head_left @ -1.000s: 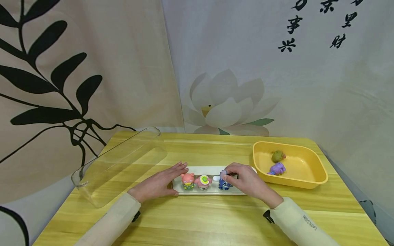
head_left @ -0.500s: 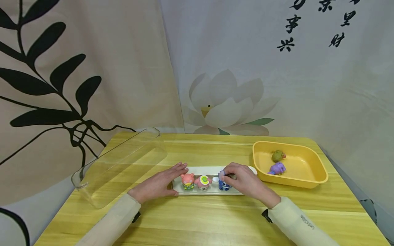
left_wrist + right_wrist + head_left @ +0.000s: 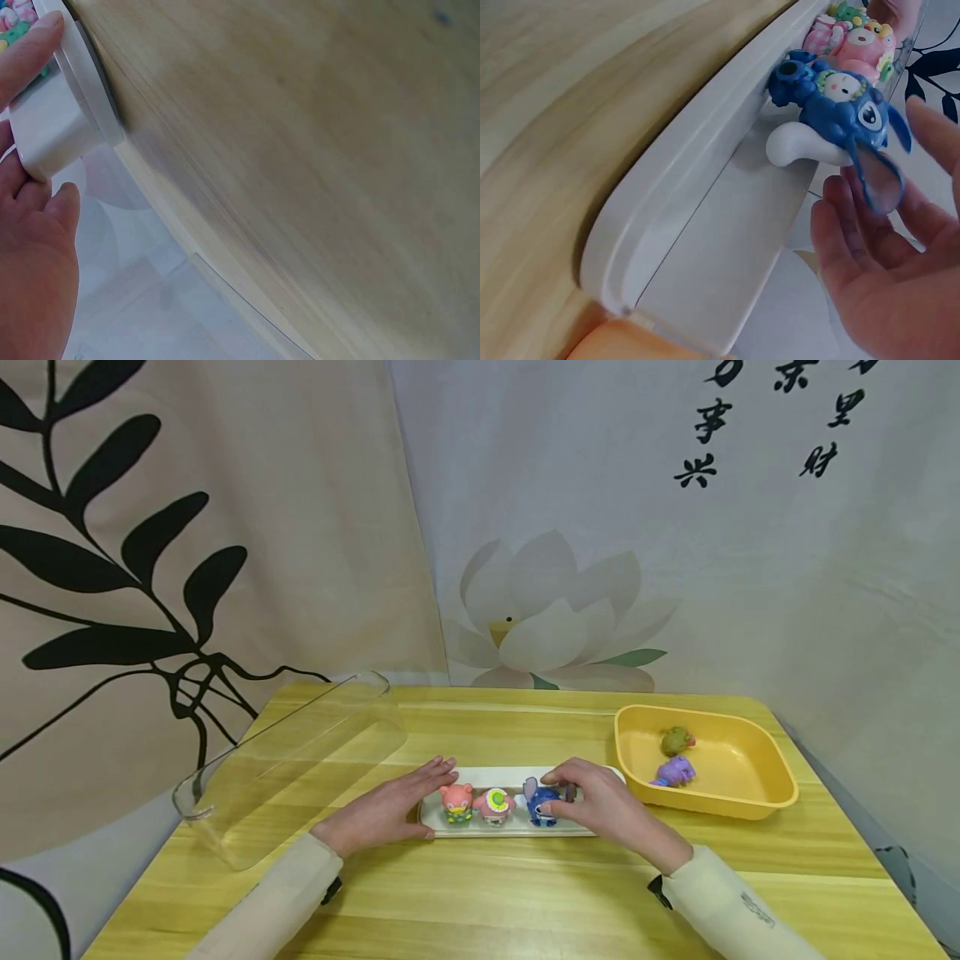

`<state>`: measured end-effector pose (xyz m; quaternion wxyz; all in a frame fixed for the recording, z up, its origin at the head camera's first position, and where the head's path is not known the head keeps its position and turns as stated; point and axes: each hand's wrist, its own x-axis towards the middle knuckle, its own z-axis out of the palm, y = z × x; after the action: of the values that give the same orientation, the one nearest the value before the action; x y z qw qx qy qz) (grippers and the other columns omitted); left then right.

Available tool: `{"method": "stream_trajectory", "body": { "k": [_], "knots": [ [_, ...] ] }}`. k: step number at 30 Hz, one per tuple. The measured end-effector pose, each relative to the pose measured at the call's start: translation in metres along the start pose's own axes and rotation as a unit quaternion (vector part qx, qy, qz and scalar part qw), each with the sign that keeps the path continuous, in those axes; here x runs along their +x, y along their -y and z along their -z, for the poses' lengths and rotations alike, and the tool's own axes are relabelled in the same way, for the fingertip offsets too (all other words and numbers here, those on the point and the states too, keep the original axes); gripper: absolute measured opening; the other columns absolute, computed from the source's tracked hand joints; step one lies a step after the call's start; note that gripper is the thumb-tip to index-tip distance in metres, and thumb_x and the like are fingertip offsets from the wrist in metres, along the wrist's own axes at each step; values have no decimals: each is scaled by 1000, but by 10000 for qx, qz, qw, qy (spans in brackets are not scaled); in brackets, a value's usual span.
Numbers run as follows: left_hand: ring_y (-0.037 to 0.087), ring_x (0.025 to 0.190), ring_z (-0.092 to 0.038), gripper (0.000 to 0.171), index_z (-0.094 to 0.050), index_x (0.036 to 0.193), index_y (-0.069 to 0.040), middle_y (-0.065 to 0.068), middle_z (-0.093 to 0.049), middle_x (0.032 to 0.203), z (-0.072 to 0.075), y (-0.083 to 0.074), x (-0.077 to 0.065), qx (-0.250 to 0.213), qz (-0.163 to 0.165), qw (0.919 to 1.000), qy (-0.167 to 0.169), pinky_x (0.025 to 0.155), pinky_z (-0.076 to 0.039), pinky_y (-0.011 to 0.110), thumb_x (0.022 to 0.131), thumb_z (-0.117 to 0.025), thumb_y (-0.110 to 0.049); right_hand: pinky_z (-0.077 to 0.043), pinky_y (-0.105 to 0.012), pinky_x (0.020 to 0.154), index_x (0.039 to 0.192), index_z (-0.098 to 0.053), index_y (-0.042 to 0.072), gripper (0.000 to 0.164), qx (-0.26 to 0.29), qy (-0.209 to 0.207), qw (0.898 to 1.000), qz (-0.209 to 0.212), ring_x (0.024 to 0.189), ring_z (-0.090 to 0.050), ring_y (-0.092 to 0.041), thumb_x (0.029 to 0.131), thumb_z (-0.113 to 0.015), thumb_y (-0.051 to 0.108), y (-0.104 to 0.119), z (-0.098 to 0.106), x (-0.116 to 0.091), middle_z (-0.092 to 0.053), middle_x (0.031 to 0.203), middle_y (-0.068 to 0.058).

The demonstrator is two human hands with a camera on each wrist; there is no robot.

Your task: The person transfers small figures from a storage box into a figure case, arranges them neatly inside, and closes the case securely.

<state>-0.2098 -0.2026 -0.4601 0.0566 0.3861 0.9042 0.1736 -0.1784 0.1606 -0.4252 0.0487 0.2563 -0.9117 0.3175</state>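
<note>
Three figurines [image 3: 495, 807] on one white tray [image 3: 495, 775], left hand [image 3: 386, 806] gripping its end, right hand [image 3: 606, 802] unclenched, fingers parted.

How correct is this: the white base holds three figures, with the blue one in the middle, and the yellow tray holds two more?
One part is wrong: in the head view, the blue figure is at the row's right end, not in the middle. The white base does hold three figures, and the yellow tray two more.
</note>
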Motion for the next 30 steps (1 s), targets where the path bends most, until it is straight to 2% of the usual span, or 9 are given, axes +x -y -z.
{"method": "stream_trajectory", "body": {
  "k": [4,12,20,30],
  "knots": [
    [24,157,-20,93,-33,164,-17,0,-17,173,0,0,0,4,-21,10000,-21,120,-35,48,87,-85,-27,-55,-28,75,115,-75,14,36,-81,9,10000,43,87,-59,-8,84,-88,29,-4,1,-3,-71,108,6],
    [23,157,-19,93,-33,164,-17,-1,-16,173,0,0,0,-29,2,10000,-7,121,-35,47,87,-85,-28,-56,-27,75,110,-74,16,26,-96,236,9996,122,87,-59,-7,87,-86,19,-7,-1,-5,-67,104,10],
    [24,157,-19,93,-34,163,-17,-1,-17,173,0,-1,1,36,3,10000,-7,121,-35,48,87,-85,-29,-61,-41,80,111,-74,14,25,1,213,9996,174,91,-63,-9,88,-84,15,-5,-3,-3,-68,106,7],
    [24,157,-19,93,-33,164,-16,1,-17,173,0,-2,0,29,-10,10000,0,121,-35,47,87,-85,-28,-61,-43,83,113,-73,14,27,160,226,9994,189,93,-64,-10,89,-83,14,-6,-4,-5,-68,109,5]
  ]
}}
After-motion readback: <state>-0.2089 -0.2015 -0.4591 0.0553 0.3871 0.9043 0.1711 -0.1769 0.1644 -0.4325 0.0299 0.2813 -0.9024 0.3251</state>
